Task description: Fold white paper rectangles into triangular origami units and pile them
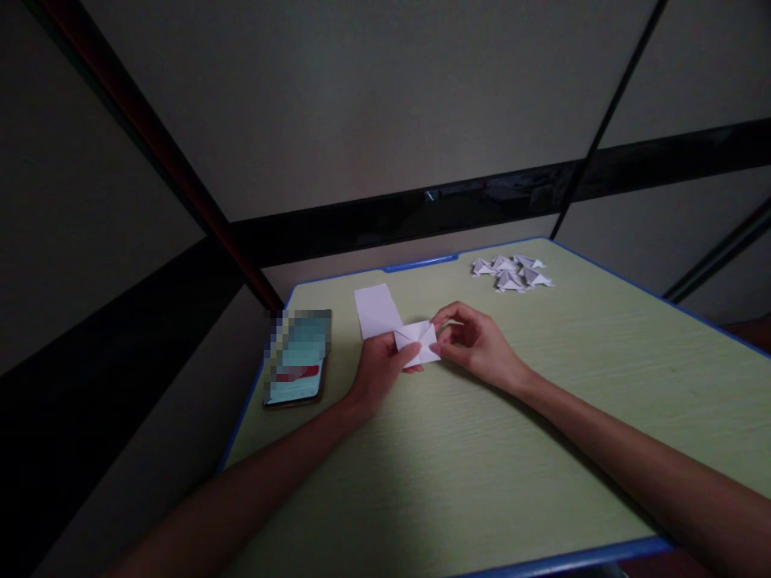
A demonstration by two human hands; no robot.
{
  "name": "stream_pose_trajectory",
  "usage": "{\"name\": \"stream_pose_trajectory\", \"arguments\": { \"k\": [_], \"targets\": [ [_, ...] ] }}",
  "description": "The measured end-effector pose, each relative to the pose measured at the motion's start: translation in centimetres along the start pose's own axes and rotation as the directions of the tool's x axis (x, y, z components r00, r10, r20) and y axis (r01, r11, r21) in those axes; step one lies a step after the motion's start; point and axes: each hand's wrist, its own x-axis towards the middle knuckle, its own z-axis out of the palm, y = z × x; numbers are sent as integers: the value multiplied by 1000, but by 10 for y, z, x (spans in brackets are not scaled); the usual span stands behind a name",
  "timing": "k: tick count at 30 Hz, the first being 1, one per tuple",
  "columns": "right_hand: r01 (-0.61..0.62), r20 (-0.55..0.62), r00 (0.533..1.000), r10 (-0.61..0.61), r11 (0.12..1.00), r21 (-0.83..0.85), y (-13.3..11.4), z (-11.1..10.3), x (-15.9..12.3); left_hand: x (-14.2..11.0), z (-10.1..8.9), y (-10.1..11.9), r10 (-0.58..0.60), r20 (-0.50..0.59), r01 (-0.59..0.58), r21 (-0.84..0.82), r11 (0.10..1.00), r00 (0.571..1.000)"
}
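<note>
A small folded piece of white paper (426,339) with crease lines is held above the table between both hands. My left hand (381,363) grips its left side, the thumb lying on top and fingers underneath. My right hand (473,341) pinches its right edge, with thumb and index finger at the corners. Behind my left hand lies a flat white paper sheet (377,309), its near edge partly hidden by the hand and the folded paper.
Several folded white paper figures (511,271) sit together at the table's far right. A phone (301,365) in a brown case, partly blurred out, lies near the left edge. The pale green table (542,482) has a blue rim, with dark-banded panels behind it.
</note>
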Motion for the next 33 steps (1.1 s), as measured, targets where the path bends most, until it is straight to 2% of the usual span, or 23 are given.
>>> {"name": "stream_pose_trajectory", "arguments": {
  "k": [5,11,18,24,33],
  "targets": [
    [-29,37,999,26,996,86,1,-3,2,-2,1,3,5,67,-4,-14,1000,998],
    [-56,87,995,52,997,45,1,-2,0,-3,0,1,15,102,-7,-73,997,995],
    [40,-40,999,-37,997,65,-4,1,-1,-3,-1,-2,-4,167,14,-57,998,986],
    [56,93,994,-63,995,78,-6,-2,-1,-3,-3,-3,-2,140,14,-84,996,990],
    [119,149,981,-127,991,61,-1,-7,0,-2,-1,-5,-19,137,41,-161,986,990]
  ]
}}
